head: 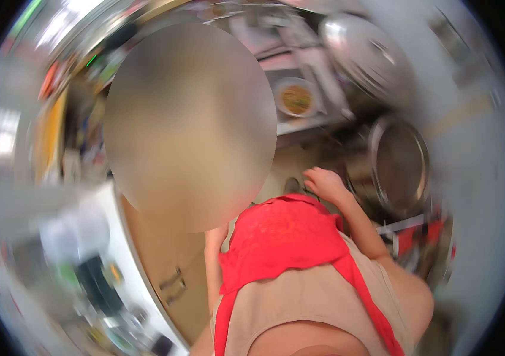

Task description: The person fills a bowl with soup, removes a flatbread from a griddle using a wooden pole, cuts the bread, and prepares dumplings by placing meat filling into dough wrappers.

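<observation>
My right hand [325, 183] hangs beside the red apron [283, 240], its fingers slightly curled and nothing seen in them. To its right stands a large round metal pot [401, 167]. Beyond the hand, a white bowl of food [297, 99] rests on a metal counter [301, 126]. Of my left side, the forearm shows left of the apron; a large blurred oval covers most or all of the left hand, so its fingers cannot be made out.
A big metal lid [363, 53] lies at the upper right. On the left, a white-topped counter [123, 249] with wooden cabinet doors [167, 249] carries a dark bottle-like object and other blurred items. Shelving with blurred goods stands at the upper left.
</observation>
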Tool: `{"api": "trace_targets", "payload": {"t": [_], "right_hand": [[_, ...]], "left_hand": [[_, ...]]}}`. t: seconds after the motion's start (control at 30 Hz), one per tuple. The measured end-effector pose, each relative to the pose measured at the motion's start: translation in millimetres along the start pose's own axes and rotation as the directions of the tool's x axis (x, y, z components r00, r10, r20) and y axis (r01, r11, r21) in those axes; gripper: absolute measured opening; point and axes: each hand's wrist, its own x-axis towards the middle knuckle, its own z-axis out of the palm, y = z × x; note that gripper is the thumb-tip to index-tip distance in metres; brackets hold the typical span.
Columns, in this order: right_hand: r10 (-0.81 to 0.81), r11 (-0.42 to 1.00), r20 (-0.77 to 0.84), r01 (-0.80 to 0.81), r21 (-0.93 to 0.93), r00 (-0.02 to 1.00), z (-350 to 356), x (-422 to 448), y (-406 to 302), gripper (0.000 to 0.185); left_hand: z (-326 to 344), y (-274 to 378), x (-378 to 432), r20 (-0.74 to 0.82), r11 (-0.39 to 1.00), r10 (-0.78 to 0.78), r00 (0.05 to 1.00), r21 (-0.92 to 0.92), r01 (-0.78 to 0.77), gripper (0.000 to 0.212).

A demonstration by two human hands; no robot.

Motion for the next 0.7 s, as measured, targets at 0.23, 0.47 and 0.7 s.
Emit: {"api": "trace_targets", "payload": {"t": [0.23, 0.47, 0.7], "right_hand": [[0.339, 0.92, 0.023, -0.337, 0.202, 0.94, 28, -51, 57, 0.026], [0.525, 0.822, -0.09, -0.476, 0.312, 0.847, 38, -95, 95, 0.027], [0.801, 0.579, -0.413, -0.735, 0.354, 0.433, 12, -148, 161, 0.02]], "left_hand": [[38, 49, 65, 0.295, 0.885, 0.316, 0.902, 0.251, -0.392, 0.026], [62, 88, 102, 0.403, 0.844, 0.346, 0.848, 0.262, -0.468, 0.024], [74, 133, 100, 0.432, 0.832, 0.336, 0.837, 0.28, -0.479, 0.023]]}}
